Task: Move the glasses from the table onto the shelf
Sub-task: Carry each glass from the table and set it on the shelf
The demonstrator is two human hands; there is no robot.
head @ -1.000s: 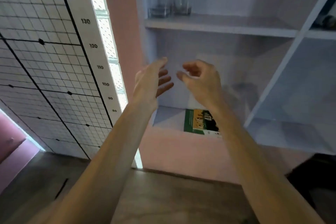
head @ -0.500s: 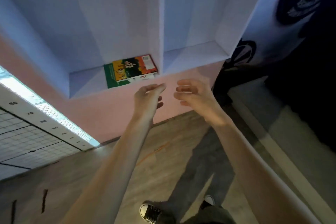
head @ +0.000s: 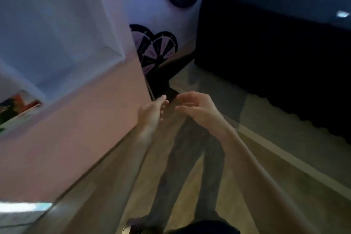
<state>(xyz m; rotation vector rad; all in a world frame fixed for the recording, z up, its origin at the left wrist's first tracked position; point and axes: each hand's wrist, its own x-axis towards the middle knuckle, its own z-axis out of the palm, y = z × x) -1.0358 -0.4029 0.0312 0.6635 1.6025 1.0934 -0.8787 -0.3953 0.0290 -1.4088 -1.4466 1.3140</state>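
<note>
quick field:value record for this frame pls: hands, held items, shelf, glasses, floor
left hand: bare, fingers extended, empty
right hand: bare, open and loosely curled, empty
hands relation: close together, not touching anything
white shelf unit: upper left, tilted in view
colourful book: lying in a shelf compartment, left edge
glasses: none in view
wooden floor: under the hands
image: motion-blurred

Two empty hands, left hand (head: 152, 114) and right hand (head: 197, 108); one book (head: 17, 108) at left edge; one shelf (head: 62, 47) upper left.

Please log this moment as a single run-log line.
left hand: open, empty | right hand: open, empty | glasses: none in view | white shelf unit: upper left | view: blurred, over wooden floor
</note>
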